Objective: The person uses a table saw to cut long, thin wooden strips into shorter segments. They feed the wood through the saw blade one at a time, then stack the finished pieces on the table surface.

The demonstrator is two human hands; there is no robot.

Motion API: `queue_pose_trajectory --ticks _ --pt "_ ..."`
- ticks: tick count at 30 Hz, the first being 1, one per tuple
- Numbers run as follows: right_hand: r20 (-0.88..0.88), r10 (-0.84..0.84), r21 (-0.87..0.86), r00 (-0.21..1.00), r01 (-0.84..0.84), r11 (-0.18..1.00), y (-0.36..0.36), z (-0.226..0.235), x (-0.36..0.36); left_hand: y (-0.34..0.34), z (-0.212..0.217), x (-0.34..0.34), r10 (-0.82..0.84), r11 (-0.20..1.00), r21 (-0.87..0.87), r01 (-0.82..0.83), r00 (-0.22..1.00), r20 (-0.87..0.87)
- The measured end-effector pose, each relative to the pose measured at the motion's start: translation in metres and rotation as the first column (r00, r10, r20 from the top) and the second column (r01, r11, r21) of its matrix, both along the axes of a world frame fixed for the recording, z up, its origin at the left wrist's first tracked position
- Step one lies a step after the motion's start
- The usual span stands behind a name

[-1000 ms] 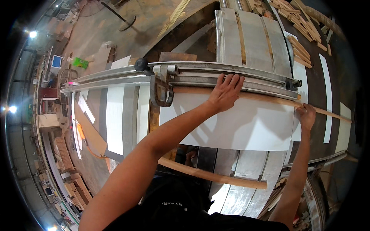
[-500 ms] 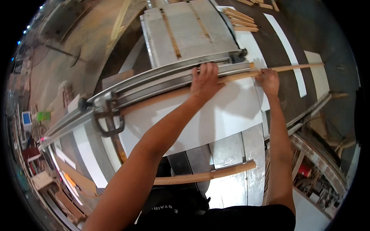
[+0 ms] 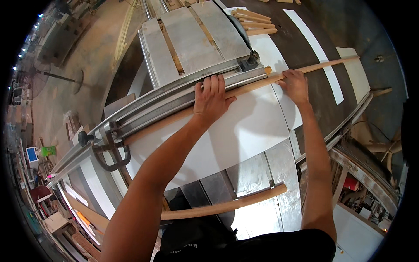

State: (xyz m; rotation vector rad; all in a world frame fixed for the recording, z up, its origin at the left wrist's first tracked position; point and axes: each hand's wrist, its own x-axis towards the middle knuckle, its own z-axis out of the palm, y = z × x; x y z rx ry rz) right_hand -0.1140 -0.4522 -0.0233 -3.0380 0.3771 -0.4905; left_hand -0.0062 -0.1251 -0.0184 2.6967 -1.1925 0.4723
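A long, thin wooden strip lies along the near side of a metal fence on a machine table. My left hand has its fingers hooked over the fence, its thumb reaching out along the strip. Further right, past the fence's end, my right hand grips the strip between thumb and fingers. The strip's far right end extends beyond that hand. Under both forearms is a white panel. A metal clamp with a loop handle sits at the fence's left end.
A second, slightly curved wooden strip lies close to my body across the metal table. Several short wooden pieces are piled beyond the fence. A grooved metal plate stands behind it. A floor fan is at far left.
The view has shifted, so the fence, strip and hands appear further left. Both hands keep their holds; any small slide of the strip along the fence is hard to tell.
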Motion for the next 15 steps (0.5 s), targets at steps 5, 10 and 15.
queue_pose_trajectory --ticks 5,10,15 --pt "0.115 -0.029 -0.038 0.993 0.034 0.999 -0.084 -0.012 -0.021 -0.003 -0.006 0.000 -0.028 0.998 -0.056 0.030 0.999 0.026" --pt "0.089 -0.043 -0.144 0.995 0.056 0.988 -0.120 -0.014 -0.020 -0.003 -0.007 -0.001 -0.021 0.998 -0.050 0.023 0.999 0.041" --pt "0.101 -0.006 -0.155 0.995 0.022 0.988 -0.118 -0.019 -0.017 -0.002 -0.011 -0.001 -0.016 0.999 -0.047 0.018 0.998 0.053"
